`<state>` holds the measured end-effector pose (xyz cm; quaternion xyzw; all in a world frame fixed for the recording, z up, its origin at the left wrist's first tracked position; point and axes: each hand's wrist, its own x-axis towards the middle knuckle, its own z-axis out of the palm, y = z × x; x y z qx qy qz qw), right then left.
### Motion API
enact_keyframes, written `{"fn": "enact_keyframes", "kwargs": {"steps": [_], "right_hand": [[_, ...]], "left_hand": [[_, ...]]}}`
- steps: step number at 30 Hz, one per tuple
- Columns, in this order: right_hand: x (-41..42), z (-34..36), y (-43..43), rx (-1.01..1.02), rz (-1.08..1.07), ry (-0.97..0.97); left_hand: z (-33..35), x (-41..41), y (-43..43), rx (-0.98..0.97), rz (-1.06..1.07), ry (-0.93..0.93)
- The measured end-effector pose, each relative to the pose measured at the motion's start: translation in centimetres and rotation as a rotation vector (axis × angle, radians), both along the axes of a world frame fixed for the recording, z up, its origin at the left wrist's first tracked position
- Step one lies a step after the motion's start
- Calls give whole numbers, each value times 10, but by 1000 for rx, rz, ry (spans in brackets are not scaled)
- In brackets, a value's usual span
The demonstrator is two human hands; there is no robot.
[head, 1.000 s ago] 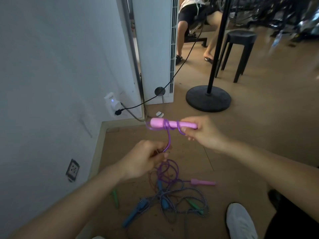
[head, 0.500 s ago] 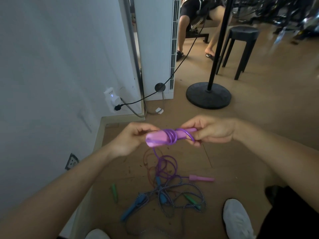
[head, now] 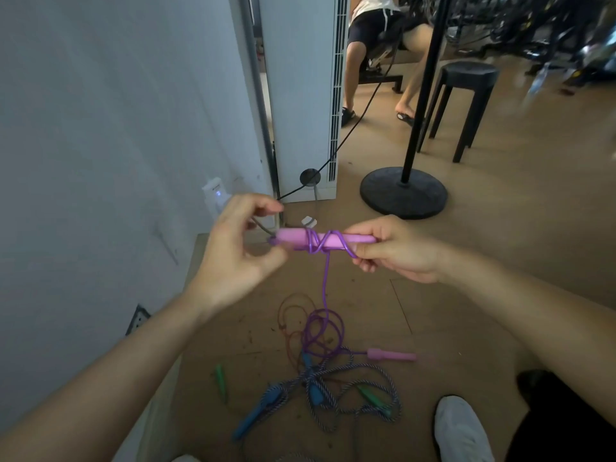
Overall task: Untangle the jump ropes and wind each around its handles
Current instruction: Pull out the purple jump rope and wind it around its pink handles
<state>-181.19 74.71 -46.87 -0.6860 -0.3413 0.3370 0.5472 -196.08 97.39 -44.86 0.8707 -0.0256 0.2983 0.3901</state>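
Right hand (head: 396,251) pinches handle (head: 293,240), left hand (head: 236,258) loose, empty; best grab rope (head: 326,281), wind taut, coils side by side.

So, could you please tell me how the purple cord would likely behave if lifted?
Probably floppy: the purple cord hangs limp from the pink handle in the right hand. Somewhat springy too, perhaps, as its wraps stand off that handle. Lifting it would likely drag the second pink handle on the floor.

The handle (head: 290,237) is pink, its cord (head: 326,281) purple
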Motion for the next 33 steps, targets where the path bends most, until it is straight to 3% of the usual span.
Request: {"fn": "enact_keyframes", "kwargs": {"steps": [3,7,11,17,21,24,29,33], "right_hand": [[-11,0,6,-33,83,-54],[-19,5,11,-32,132,-23],[-23,1,16,29,51,72],[-29,-18,28,162,-221,303],[-46,-41,39,59,-113,216],[-62,-52,44,-43,31,129],[-68,-54,39,-88,-43,73],[-61,-41,29,-196,-27,-29]], "left_hand": [[-1,3,3,424,-115,81],[-5,5,-1,501,-274,193],[-4,8,1,337,-293,232],[-3,12,9,-212,-281,369],[-1,13,12,-456,-265,378],[-2,15,15,-517,-260,399],[-16,15,34,-310,-72,451],[-28,14,50,10,81,481]]}}
